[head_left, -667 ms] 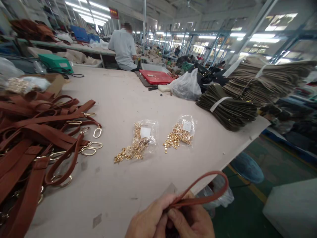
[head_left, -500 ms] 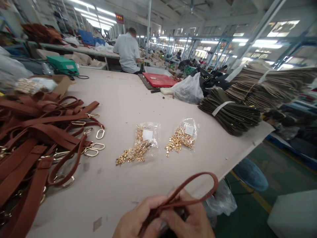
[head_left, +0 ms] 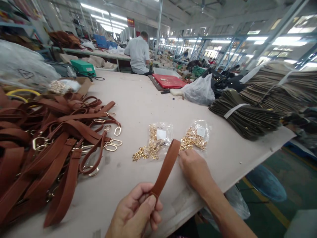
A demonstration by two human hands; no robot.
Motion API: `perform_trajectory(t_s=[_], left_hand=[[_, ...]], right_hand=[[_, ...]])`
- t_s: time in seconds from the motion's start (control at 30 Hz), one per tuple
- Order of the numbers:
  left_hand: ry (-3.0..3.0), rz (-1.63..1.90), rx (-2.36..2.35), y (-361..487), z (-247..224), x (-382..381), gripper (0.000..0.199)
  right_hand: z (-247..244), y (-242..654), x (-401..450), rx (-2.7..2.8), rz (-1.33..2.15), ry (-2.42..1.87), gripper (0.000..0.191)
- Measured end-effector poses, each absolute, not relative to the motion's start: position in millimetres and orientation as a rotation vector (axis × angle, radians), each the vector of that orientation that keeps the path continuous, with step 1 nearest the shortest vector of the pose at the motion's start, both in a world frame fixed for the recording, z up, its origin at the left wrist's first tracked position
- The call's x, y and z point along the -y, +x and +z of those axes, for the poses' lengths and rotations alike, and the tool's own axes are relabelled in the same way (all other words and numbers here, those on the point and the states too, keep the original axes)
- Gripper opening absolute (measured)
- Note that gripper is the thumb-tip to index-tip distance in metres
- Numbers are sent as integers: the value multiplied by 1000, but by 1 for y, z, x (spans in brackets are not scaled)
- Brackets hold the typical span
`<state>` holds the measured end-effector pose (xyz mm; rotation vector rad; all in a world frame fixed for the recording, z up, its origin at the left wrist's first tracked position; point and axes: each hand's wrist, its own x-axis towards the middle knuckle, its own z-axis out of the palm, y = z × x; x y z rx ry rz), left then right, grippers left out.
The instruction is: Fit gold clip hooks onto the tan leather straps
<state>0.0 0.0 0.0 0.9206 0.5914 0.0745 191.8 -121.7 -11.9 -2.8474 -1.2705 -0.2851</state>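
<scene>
Strap [head_left: 165, 168] pinched low in left hand [head_left: 135, 213], thumb and fingers pressed together on its near end so the rest stands up and leans toward 1 o'clock, free for working. Right hand [head_left: 195, 168] down flat-ish on the counter [head_left: 138, 99] just at 3 o'clock of the strap tip, fingers at the edge of the right bag of gold fittings [head_left: 194, 138], probably picking one out; can't tell whether that grip is closed on anything. Second bag of gold fittings [head_left: 155, 143] just beyond the strap at 12, contents spilled toward 9. Big heap of finished brown straps [head_left: 54, 145] with gold rings off at 9 to 10 o'clock, out of the way. Olive bundles [head_left: 247, 115] stacked at 2 o'clock.
</scene>
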Motion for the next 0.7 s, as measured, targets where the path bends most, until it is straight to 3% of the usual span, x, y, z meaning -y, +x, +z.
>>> perform_trajectory(t_s=[0.5, 0.7], left_hand=[[788, 27, -563, -25, 9, 33, 45], [1018, 28, -454, -30, 2, 52, 38]], right_hand=[[0, 165, 160, 919, -183, -2498, 19], [-17, 85, 214, 338, 130, -1823, 27]])
